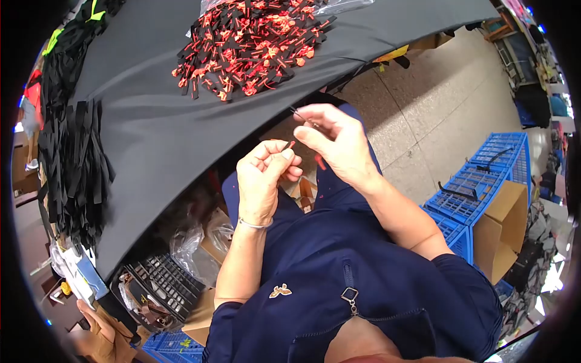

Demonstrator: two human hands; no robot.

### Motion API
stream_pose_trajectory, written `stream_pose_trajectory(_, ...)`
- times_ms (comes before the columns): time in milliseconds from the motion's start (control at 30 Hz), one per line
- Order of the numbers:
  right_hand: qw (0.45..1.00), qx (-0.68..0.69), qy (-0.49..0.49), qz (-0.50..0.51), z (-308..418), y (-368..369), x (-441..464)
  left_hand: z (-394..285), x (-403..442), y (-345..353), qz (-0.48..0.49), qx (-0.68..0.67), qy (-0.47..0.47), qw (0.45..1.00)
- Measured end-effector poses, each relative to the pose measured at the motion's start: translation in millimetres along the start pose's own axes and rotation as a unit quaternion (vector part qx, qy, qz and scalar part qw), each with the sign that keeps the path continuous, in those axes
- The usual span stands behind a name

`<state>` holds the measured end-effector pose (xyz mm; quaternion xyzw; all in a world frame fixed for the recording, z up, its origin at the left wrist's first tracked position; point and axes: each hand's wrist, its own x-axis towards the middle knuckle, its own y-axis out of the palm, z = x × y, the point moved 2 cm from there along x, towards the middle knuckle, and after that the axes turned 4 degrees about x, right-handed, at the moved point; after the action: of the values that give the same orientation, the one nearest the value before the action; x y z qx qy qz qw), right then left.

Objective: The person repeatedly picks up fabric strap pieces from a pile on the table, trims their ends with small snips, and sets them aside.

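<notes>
My left hand (261,178), with a bracelet at the wrist, pinches a small black-and-orange strap piece (288,146) between thumb and fingertips. To the right and slightly higher, my right hand (339,142) is closed around what look like small scissors (296,113). Their thin dark tips stick out past the fingers, and a red part shows under the palm. The tips are apart from the strap piece. Both hands are above my lap, just off the edge of the black-covered table (145,151). A large pile of similar black-and-orange pieces (248,48) lies on that table.
Bundles of black straps (72,163) hang over the table's left side. Blue plastic crates (469,190) and an open cardboard box (501,215) stand on the floor at right. A black crate (160,284) is at lower left, near another person (100,339).
</notes>
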<state>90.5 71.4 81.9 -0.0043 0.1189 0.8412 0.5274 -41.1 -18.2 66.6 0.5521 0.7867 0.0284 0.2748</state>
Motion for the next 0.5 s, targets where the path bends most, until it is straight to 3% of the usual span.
stream_pose_trajectory(100,0.966,-0.202,-0.154,-0.048,7.6,-14.9,-15.8,2.9,-1.7,-2.1,0.001,-0.028,-0.018,0.999)
stream_pose_trajectory(167,0.869,-0.399,-0.291,-0.02,14.8,-21.5,-23.0,3.1,-2.0,0.7,0.005,-0.018,-0.024,1.0)
stream_pose_trajectory(200,0.855,-0.407,-0.32,-0.023,11.4,-23.3,-23.2,2.5,-1.8,2.3,0.007,-0.011,-0.024,1.0)
stream_pose_trajectory(300,0.833,-0.445,-0.327,-0.024,6.3,-27.5,-23.5,0.4,0.1,5.7,0.008,0.011,-0.023,1.0)
stream_pose_trajectory(500,0.84,-0.444,-0.312,-0.004,3.1,-33.2,-20.9,-3.6,5.2,7.4,-0.003,0.051,-0.029,0.998)
